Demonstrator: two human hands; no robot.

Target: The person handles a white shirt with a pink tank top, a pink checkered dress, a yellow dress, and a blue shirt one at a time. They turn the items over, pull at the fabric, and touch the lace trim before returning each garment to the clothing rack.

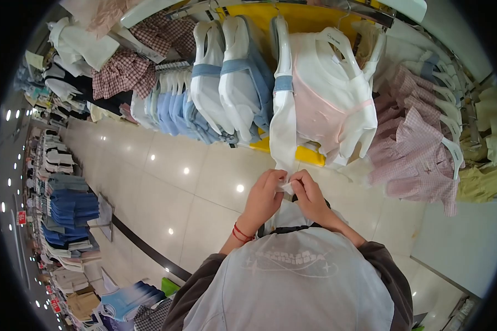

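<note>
A white and blue garment (283, 118) hangs on a hanger from the rack in front of me. Both hands pinch its lower hem (284, 185) between them. My left hand (264, 197), with a red cord at the wrist, grips the hem from the left. My right hand (309, 196) grips it from the right, the fingers curled over the cloth. Beside it hangs a white and pink top (328, 105) on a white hanger.
More tops (226, 83) hang to the left, with pink checked dresses (419, 149) to the right. A yellow panel (303, 154) stands behind the rack. The shiny tiled floor (165, 182) runs left towards racks of blue clothes (69, 207).
</note>
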